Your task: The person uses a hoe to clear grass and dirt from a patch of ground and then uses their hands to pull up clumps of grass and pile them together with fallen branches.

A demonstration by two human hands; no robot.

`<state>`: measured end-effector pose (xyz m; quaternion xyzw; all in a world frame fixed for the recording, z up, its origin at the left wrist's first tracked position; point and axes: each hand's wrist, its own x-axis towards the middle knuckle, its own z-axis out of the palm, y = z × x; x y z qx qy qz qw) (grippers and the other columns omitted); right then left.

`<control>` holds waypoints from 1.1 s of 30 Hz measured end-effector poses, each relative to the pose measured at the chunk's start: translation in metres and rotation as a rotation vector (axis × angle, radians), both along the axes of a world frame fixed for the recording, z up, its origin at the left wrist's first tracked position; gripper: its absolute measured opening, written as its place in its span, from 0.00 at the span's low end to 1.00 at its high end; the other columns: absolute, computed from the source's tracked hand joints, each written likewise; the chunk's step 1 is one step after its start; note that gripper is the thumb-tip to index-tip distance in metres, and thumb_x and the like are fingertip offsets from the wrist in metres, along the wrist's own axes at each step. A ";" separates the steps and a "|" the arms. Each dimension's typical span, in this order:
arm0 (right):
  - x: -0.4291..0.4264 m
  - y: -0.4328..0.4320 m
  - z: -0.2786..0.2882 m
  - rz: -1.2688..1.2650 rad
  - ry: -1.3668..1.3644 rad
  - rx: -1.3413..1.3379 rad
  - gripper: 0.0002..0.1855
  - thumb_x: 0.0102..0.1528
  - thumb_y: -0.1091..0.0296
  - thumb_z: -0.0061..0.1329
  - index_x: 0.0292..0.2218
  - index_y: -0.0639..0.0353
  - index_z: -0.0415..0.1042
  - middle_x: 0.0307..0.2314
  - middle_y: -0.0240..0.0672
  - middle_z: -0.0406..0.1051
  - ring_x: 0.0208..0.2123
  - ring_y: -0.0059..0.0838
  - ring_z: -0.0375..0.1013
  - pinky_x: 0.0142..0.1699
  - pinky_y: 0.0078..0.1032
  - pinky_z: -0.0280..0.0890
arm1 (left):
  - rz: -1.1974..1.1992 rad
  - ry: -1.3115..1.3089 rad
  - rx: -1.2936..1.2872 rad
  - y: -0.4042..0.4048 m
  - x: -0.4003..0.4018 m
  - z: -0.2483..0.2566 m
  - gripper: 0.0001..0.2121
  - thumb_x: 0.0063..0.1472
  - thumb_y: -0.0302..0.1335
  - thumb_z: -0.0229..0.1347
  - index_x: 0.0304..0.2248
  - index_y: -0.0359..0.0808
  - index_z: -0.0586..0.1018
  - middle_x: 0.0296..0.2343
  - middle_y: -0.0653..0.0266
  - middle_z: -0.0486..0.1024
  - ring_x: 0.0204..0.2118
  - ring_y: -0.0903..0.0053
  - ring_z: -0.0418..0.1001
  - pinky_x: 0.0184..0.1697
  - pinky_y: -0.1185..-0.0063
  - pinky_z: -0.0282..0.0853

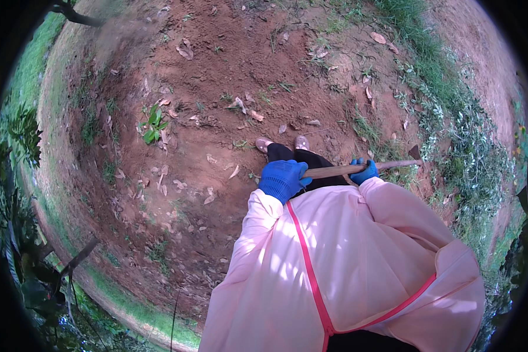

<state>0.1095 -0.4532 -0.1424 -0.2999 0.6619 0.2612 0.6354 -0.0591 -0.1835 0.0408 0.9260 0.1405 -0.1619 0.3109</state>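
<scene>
My left hand (284,179), in a blue knitted glove, is closed around the near end of a long wooden-handled hoe (334,171). My right hand (364,171), gloved in blue too, grips the handle farther along. The tool lies crosswise in front of my thighs, its small dark metal blade (415,152) out to the right. Below it are my dark trousers and pink-brown shoes (302,142), standing on bare reddish soil (229,53). My fingers hide parts of the handle.
A small leafy green plant (153,125) grows from the soil at the left, among scattered dry leaves (185,49). Grass and low leafy growth (475,136) run along the right side. Dark branches (78,258) show at the lower left, and another branch (77,15) at the upper left.
</scene>
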 end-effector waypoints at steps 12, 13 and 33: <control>0.021 0.103 0.001 0.168 -0.420 0.439 0.12 0.50 0.55 0.50 0.30 0.50 0.66 0.21 0.28 0.69 0.24 0.29 0.69 0.32 0.30 0.67 | 0.096 0.079 0.073 -0.004 -0.032 0.061 0.25 0.51 0.38 0.56 0.49 0.43 0.67 0.23 0.58 0.70 0.26 0.63 0.72 0.27 0.68 0.67; 0.018 0.130 0.001 0.240 -0.302 0.202 0.15 0.51 0.50 0.48 0.33 0.50 0.65 0.24 0.29 0.71 0.27 0.32 0.70 0.36 0.32 0.68 | 0.146 0.141 0.082 -0.002 -0.038 0.060 0.25 0.51 0.38 0.56 0.49 0.43 0.67 0.24 0.58 0.70 0.25 0.63 0.72 0.27 0.67 0.67; -0.319 0.412 0.061 0.758 0.389 0.868 0.13 0.55 0.55 0.42 0.36 0.54 0.64 0.26 0.38 0.71 0.31 0.39 0.72 0.37 0.42 0.69 | 0.680 0.554 0.394 0.135 -0.270 0.217 0.20 0.48 0.42 0.57 0.39 0.41 0.76 0.25 0.54 0.75 0.26 0.59 0.74 0.30 0.69 0.70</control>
